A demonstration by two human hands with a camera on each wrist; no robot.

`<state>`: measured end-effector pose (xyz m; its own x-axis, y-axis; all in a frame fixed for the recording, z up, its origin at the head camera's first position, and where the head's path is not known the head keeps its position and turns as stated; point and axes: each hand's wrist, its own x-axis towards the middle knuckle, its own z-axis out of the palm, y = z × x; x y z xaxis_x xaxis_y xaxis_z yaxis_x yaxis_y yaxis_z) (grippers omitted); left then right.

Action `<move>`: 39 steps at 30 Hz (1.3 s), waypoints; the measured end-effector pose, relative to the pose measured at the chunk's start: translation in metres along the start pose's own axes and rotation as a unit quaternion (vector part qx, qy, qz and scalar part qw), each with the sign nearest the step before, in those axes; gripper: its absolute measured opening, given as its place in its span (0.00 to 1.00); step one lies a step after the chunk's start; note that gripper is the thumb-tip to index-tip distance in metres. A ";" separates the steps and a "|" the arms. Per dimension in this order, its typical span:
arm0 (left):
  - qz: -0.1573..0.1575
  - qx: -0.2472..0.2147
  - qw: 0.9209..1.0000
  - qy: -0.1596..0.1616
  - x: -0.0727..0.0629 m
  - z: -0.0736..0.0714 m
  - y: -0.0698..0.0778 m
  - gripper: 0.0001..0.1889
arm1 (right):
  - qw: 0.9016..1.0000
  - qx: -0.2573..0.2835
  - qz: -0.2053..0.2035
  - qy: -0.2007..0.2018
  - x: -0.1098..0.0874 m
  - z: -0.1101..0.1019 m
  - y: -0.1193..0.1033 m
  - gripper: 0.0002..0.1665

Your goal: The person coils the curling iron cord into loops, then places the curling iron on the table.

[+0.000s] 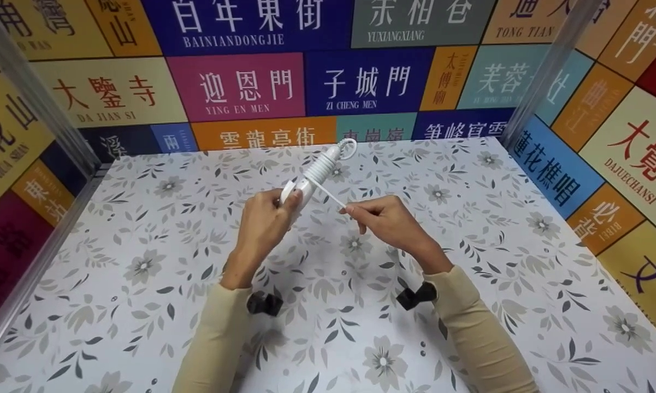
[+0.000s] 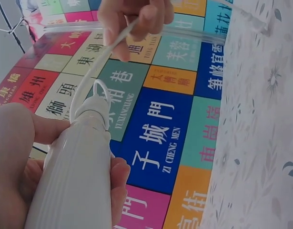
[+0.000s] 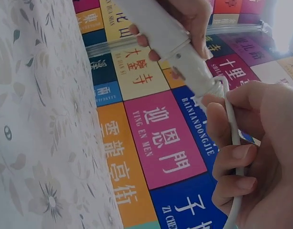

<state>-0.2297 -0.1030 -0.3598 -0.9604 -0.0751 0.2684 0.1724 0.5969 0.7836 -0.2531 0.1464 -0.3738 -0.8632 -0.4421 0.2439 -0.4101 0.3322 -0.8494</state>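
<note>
My left hand (image 1: 267, 221) grips a white hand-held appliance (image 1: 305, 188), thumb on its near side, held tilted up and to the right. White cord is wound in several turns (image 1: 321, 168) round its upper part, and a small loop (image 1: 349, 147) sticks out beyond them. From the turns a straight length of cord (image 1: 330, 195) runs down to my right hand (image 1: 385, 221), which pinches it between thumb and forefinger. In the right wrist view the cord (image 3: 232, 119) passes along the curled fingers. The left wrist view shows the appliance's smooth, pale body (image 2: 75, 176) close up.
A white tabletop (image 1: 142, 322) with a grey flower and leaf print lies under both hands. Panels of coloured signs (image 1: 240, 84) stand at the back and sides, with clear strips at the corners. Black devices (image 1: 265, 303) sit at both wrists.
</note>
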 end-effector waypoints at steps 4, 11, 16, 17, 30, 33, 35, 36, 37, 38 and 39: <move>0.013 -0.019 1.000 -0.005 -0.002 0.000 0.003 0.21 | 1.000 -0.009 0.027 -0.004 0.002 -0.005 0.008 0.20; 0.044 -0.017 0.999 -0.014 -0.004 0.001 0.004 0.21 | 0.997 -0.009 0.071 0.007 0.005 -0.013 0.024 0.36; 0.074 -0.036 0.996 -0.040 -0.004 0.005 0.002 0.19 | 0.996 -0.015 0.088 -0.023 0.007 -0.016 0.029 0.30; 0.080 -0.040 0.995 -0.049 -0.004 0.005 0.002 0.19 | 0.996 -0.017 0.089 -0.026 0.007 -0.017 0.030 0.27; 0.161 -0.015 0.966 -0.203 -0.007 0.003 -0.003 0.17 | 0.992 -0.034 0.116 0.022 0.008 -0.017 0.039 0.10; 0.170 0.001 0.958 -0.233 -0.006 0.004 -0.004 0.16 | 0.998 -0.028 0.039 0.027 0.006 -0.017 0.041 0.02; 0.171 0.005 0.953 -0.251 -0.006 0.004 -0.004 0.15 | 0.999 -0.037 -0.019 0.024 0.005 -0.017 0.041 0.07; 0.171 0.006 0.951 -0.259 -0.006 0.005 -0.004 0.15 | 0.998 -0.035 -0.043 0.019 0.005 -0.018 0.041 0.08; 0.172 0.007 0.948 -0.267 -0.006 0.006 -0.004 0.15 | 0.999 -0.024 -0.043 0.015 0.005 -0.018 0.039 0.08; 0.174 0.009 0.945 -0.275 -0.006 0.006 -0.004 0.15 | 0.999 -0.018 -0.025 0.011 0.005 -0.018 0.038 0.08; 0.176 0.011 0.943 -0.282 -0.005 0.007 -0.004 0.14 | 1.000 -0.018 0.013 0.009 0.005 -0.019 0.037 0.06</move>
<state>-0.2268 -0.0995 -0.3686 -0.8092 0.5643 0.1634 0.5035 0.5228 0.6878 -0.2779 0.1719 -0.3949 -0.8788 -0.4184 0.2296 -0.3968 0.3731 -0.8386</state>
